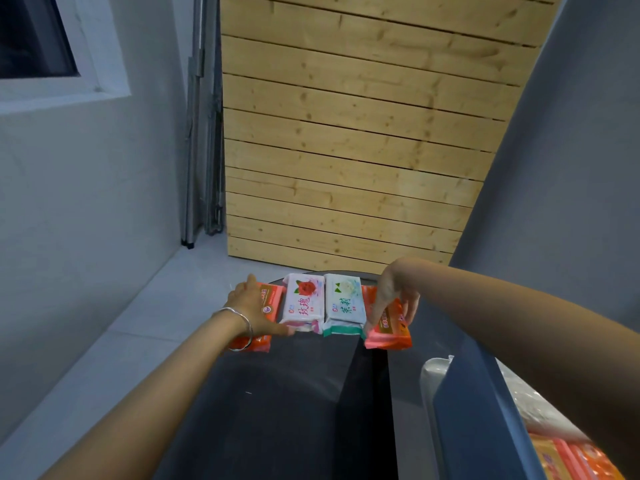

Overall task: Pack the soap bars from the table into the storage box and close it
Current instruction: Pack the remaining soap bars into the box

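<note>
Soap bars in a row at the table's far edge

You see four wrapped packs — orange pack (268,299), pink rose pack (302,303), green-trimmed pack (344,303), tilted orange pack (389,329) — with the blue storage box (485,420) open, bottom right.

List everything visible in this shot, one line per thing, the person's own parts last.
Orange-wrapped soap packs: two, far table edge, at the row's ends.
Pink rose-print soap pack: one, row's middle-left.
Green-trimmed white soap pack: one, row's middle-right.
Dark table: one, centre.
Blue storage box: one, lower right, open, orange packs inside.
Pine plank wall: one, behind.
Silver bracelet: one, left wrist.
Left hand: on left orange pack.
Right hand: pinching right orange pack.
</note>
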Demonstrator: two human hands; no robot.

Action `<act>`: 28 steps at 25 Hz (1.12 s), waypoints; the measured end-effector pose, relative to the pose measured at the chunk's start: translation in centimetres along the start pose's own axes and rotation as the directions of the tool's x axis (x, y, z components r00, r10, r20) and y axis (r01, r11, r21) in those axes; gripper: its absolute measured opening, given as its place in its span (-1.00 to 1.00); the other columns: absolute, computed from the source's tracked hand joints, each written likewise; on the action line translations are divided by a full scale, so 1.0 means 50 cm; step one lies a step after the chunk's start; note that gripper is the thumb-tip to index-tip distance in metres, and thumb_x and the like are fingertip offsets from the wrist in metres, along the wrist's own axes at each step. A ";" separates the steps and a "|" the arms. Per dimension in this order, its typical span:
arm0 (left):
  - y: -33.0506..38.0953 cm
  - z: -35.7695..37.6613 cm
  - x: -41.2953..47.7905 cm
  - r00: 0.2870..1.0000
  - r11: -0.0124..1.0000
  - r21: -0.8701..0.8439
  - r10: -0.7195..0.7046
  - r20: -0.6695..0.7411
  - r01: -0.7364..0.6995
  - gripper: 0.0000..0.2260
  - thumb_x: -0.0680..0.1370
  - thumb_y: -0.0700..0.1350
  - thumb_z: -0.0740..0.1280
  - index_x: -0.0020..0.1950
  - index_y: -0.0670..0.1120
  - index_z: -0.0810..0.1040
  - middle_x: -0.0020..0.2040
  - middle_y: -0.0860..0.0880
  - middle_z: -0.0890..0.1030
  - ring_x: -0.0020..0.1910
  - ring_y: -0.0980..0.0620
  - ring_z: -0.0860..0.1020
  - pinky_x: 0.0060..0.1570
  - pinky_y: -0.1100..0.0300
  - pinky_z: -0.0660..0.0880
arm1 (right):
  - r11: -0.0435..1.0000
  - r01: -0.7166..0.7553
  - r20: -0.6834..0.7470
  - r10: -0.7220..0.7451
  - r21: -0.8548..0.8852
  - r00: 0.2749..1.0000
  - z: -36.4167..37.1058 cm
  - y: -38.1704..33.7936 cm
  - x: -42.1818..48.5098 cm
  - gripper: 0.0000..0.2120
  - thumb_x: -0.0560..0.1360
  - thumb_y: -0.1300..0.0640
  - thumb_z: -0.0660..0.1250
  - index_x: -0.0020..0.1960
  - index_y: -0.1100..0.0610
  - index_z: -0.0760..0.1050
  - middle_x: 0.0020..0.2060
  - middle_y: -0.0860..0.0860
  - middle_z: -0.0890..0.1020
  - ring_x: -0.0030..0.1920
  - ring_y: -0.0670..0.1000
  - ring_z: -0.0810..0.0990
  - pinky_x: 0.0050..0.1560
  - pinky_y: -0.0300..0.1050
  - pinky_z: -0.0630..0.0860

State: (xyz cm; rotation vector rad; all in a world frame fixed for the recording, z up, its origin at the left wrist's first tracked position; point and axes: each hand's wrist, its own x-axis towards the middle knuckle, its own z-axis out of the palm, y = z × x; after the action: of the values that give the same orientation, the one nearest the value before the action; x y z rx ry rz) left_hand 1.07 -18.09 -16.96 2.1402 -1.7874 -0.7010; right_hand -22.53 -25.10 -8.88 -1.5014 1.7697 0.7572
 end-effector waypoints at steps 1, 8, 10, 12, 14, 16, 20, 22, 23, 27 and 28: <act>0.000 0.004 -0.008 0.999 0.999 -0.041 0.012 -0.034 -0.013 0.03 0.16 0.19 0.55 0.44 -0.11 0.08 0.35 -0.14 0.35 0.30 -0.12 0.39 0.22 -0.02 0.42 | 1.000 0.004 0.020 -0.005 0.021 1.000 0.005 -0.001 -0.001 -0.26 0.25 0.05 0.59 0.34 0.19 0.38 0.25 0.15 0.53 0.24 0.18 0.54 0.26 0.06 0.51; -0.014 0.019 -0.103 0.969 0.961 -0.273 -0.022 -0.246 -0.048 -0.12 0.25 -0.04 0.56 0.43 -0.04 0.14 0.30 -0.11 0.40 0.06 -0.01 0.46 -0.01 0.08 0.49 | 0.971 0.040 -0.056 -0.027 0.235 0.998 0.020 0.017 -0.054 -0.83 0.52 0.06 0.34 -0.16 0.15 0.47 -0.27 -0.02 0.49 -0.35 -0.14 0.37 -0.38 -0.34 0.38; -0.015 0.016 -0.136 0.951 0.938 -0.345 -0.072 -0.300 -0.038 -0.12 0.26 -0.11 0.56 0.45 -0.07 0.14 0.32 -0.13 0.37 0.07 -0.02 0.44 -0.02 0.11 0.45 | 0.946 0.114 -0.134 -0.076 0.304 0.988 0.024 0.023 -0.095 -0.79 0.52 0.03 0.34 -0.19 0.14 0.44 -0.28 -0.02 0.47 -0.34 -0.13 0.36 -0.35 -0.33 0.35; -0.008 0.006 -0.167 0.941 0.885 -0.465 -0.154 -0.301 -0.004 -0.14 0.27 -0.14 0.55 0.45 -0.12 0.15 0.30 -0.16 0.37 0.11 -0.08 0.45 0.00 0.08 0.43 | 0.917 0.228 -0.217 -0.163 0.326 0.963 0.028 0.037 -0.144 -0.79 0.51 0.06 0.35 -0.22 0.14 0.42 -0.23 0.01 0.50 -0.29 -0.10 0.41 -0.33 -0.34 0.33; 0.012 -0.014 -0.193 0.934 0.792 -0.610 -0.236 -0.267 0.026 -0.24 0.27 -0.13 0.54 0.37 -0.14 0.25 0.18 -0.16 0.48 0.01 -0.09 0.50 -0.07 0.05 0.48 | 0.829 0.366 -0.300 -0.253 0.423 0.920 0.028 0.062 -0.199 -0.86 0.50 0.11 0.36 -0.16 0.15 0.46 -0.11 0.04 0.54 -0.17 -0.07 0.47 -0.30 -0.35 0.40; 0.048 -0.041 -0.225 0.944 0.588 -0.806 -0.297 -0.142 0.063 -0.44 0.30 -0.10 0.51 0.23 -0.15 0.40 0.02 -0.18 0.60 -0.14 -0.10 0.58 -0.23 0.10 0.54 | 0.684 0.496 -0.362 -0.345 0.535 0.866 0.026 0.096 -0.262 -0.86 0.51 0.10 0.34 -0.02 0.17 0.51 -0.02 0.06 0.53 -0.05 -0.05 0.48 -0.10 -0.30 0.50; 0.157 -0.077 -0.306 0.979 0.395 -0.899 -0.148 0.139 0.188 -0.62 0.34 0.07 0.45 0.05 -0.12 0.57 -0.27 -0.12 0.67 -0.39 -0.02 0.63 -0.48 0.25 0.48 | 0.327 0.637 -0.477 -0.451 0.698 0.754 0.038 0.192 -0.390 -0.82 0.51 0.12 0.33 0.08 0.15 0.47 -0.11 0.06 0.61 -0.17 -0.06 0.62 -0.20 -0.26 0.60; 0.212 -0.080 -0.341 0.988 0.401 -0.903 -0.057 0.143 0.153 -0.54 0.34 0.13 0.45 0.11 -0.12 0.56 -0.24 -0.11 0.68 -0.47 0.04 0.64 -0.55 0.29 0.47 | 0.290 0.686 -0.546 -0.437 0.667 0.715 0.063 0.250 -0.436 -0.80 0.51 0.12 0.34 0.11 0.14 0.50 -0.14 0.06 0.68 -0.26 -0.08 0.69 -0.30 -0.28 0.62; 0.236 -0.080 -0.357 0.991 0.400 -0.907 -0.026 0.134 0.133 -0.48 0.34 0.18 0.44 0.15 -0.11 0.52 -0.18 -0.12 0.68 -0.45 0.06 0.65 -0.55 0.30 0.48 | 0.293 0.705 -0.567 -0.434 0.646 0.700 0.077 0.280 -0.452 -0.78 0.50 0.10 0.35 0.12 0.14 0.50 -0.15 0.05 0.69 -0.26 -0.07 0.69 -0.28 -0.27 0.63; 0.301 -0.078 -0.411 0.994 0.506 -0.856 -0.029 0.102 0.103 -0.26 0.28 0.40 0.32 0.32 -0.02 0.40 0.11 -0.12 0.62 -0.03 -0.07 0.63 -0.16 0.14 0.57 | 0.338 0.696 -0.540 -0.451 0.633 0.710 0.140 0.394 -0.482 -0.64 0.39 0.03 0.39 0.14 0.14 0.49 -0.08 0.07 0.72 -0.10 -0.01 0.70 -0.12 -0.17 0.65; 0.313 -0.078 -0.420 0.995 0.520 -0.849 -0.021 0.097 0.094 -0.26 0.29 0.40 0.30 0.34 0.00 0.39 0.16 -0.12 0.60 0.04 -0.10 0.61 -0.04 0.07 0.57 | 0.383 0.663 -0.498 -0.448 0.643 0.742 0.158 0.414 -0.477 -0.58 0.36 0.02 0.40 0.16 0.16 0.48 -0.03 0.10 0.71 -0.05 0.01 0.70 -0.05 -0.13 0.64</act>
State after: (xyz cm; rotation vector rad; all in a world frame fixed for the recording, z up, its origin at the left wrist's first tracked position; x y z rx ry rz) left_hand -12.74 -1.25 -1.88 1.4596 -0.9888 -1.3464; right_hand -39.62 -1.48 5.60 -1.3936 1.2658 -0.5832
